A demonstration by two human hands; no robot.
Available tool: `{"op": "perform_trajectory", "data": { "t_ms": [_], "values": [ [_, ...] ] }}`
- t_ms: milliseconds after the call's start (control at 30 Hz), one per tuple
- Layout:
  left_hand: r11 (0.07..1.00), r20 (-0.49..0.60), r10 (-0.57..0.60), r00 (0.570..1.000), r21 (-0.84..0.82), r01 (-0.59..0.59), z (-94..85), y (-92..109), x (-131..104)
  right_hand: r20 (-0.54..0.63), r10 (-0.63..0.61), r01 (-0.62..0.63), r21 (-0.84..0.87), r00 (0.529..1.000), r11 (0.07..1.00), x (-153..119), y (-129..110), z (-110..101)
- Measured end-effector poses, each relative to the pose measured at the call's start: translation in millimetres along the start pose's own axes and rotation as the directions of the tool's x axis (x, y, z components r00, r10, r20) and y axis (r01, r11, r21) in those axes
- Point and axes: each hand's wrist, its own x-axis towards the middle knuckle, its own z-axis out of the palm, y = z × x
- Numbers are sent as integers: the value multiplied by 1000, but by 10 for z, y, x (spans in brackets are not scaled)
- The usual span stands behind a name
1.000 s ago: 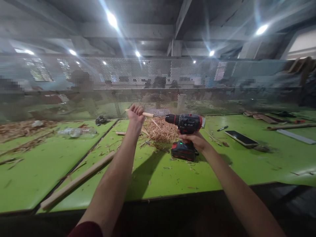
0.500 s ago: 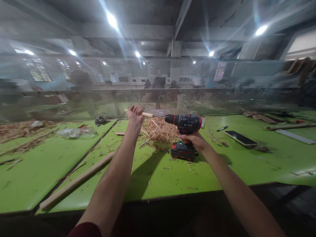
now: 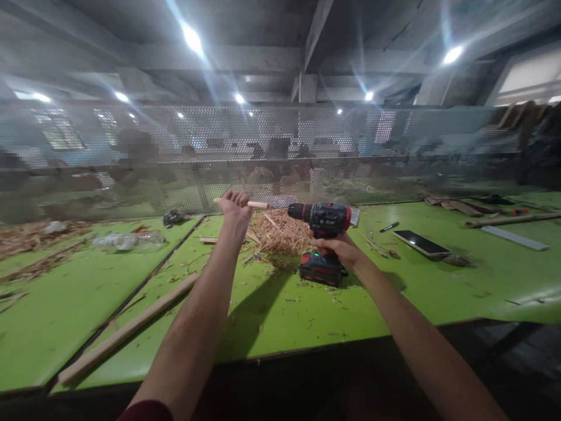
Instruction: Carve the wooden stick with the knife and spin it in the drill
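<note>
My left hand (image 3: pixel 236 206) is closed around a pale wooden stick (image 3: pixel 258 204), whose right end sticks out toward the drill. My right hand (image 3: pixel 337 248) grips the handle of a black and red cordless drill (image 3: pixel 326 217). The drill points left, and a thin bit runs from its chuck to the end of the stick; how deep the tip sits I cannot tell. A green light glows on the drill's battery, low over the green table (image 3: pixel 272 327). Behind the stick and chuck lies a heap of wood shavings (image 3: pixel 284 233).
A long wooden strip (image 3: pixel 131 330) lies left of my forearm, near a clear plastic bottle (image 3: pixel 129 240). On the right are a phone (image 3: pixel 421 243), a pen (image 3: pixel 389 227) and a flat metal ruler-like strip (image 3: pixel 515 238). A perforated metal screen (image 3: pixel 272 175) stands along the back.
The whole view has shifted slightly, so everything sits a little further left. Both hands keep their grips, with stick and drill still lined up.
</note>
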Motion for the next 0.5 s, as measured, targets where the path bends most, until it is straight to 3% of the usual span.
{"op": "perform_trajectory", "data": {
  "t_ms": [500],
  "values": [
    [999, -48, 7, 999, -41, -9, 37, -48, 59, 38, 3, -3, -11, 999, 1000, 14, -18, -13]
  ]
}}
